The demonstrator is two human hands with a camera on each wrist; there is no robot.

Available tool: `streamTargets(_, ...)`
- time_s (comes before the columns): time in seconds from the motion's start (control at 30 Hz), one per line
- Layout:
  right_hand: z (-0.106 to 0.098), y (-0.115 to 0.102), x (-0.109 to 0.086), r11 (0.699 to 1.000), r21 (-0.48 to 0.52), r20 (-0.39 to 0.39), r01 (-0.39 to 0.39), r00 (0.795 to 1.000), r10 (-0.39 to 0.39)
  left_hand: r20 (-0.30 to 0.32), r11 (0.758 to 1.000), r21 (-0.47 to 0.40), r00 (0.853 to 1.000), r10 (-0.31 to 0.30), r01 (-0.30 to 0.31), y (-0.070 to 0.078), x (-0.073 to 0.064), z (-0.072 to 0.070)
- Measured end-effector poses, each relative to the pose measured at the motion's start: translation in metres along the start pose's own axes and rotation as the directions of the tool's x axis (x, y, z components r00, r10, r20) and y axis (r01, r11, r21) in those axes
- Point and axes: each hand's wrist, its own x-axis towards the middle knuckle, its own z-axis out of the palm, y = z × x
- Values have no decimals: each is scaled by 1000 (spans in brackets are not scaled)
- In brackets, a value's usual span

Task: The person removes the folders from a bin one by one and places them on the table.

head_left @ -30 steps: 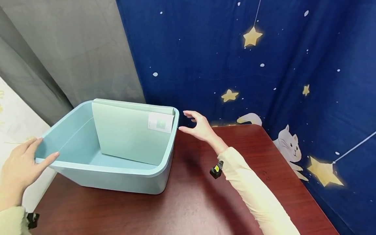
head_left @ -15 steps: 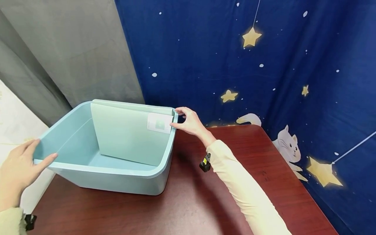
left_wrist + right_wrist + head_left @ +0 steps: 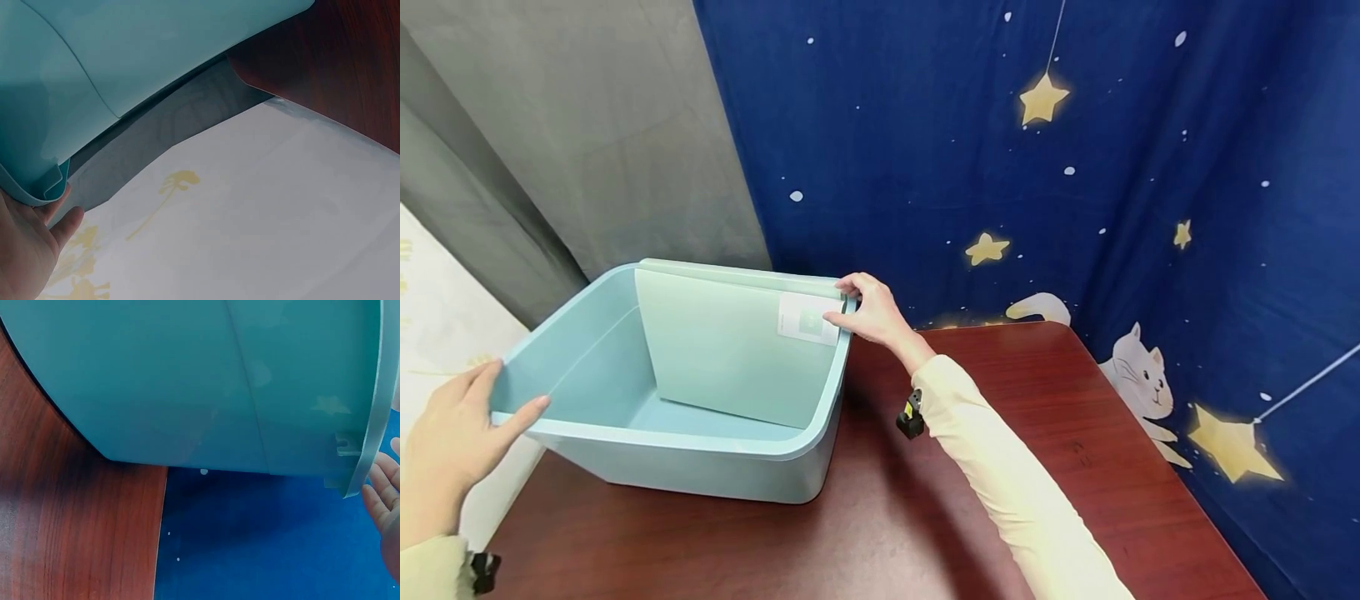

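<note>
A big blue bin [image 3: 715, 475] stands on the dark red worktop [image 3: 1000, 433], toward its left end. Inside the bin there is a pale green panel [image 3: 722, 350]. It stands on its long edge on the bin's bottom and leans back to the far wall, a little tilted. Behind its upper part a second pale green edge shows along the far rim; I cannot tell if it belongs to the same panel. A white label [image 3: 793, 317] is in the upper right corner of the panel.

The left hand [image 3: 463, 433] grips the near left corner of the bin's rim, with the thumb above the near rim and the fingers at the left side. The panel is well apart from this hand. The right hand [image 3: 876, 312] grips the rim at the far right corner: the fingers lie outside, and the thumb reaches over to the inner side. Here the panel is just beside the hand, and the thumb tip covers a part of the label in the head view. Whether the thumb touches it, I cannot tell.
</note>
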Motion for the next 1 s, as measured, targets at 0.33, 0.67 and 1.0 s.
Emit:
streamTargets(0.33, 7, 0, 4, 994, -72, -14, 80, 997, -81, -15, 1000, 4, 1000, -16, 16, 2, -2, 3)
streamTargets(0.67, 8, -6, 7, 966, -214, 85, 142, 988, -127, -42, 1000, -24, 999, -10, 9, 5, -2, 1)
streamTargets(1.0, 17, -22, 10, 988, -99, 276, 121, 957, -89, -47, 999, -34, 999, -10, 8, 5, -3, 1)
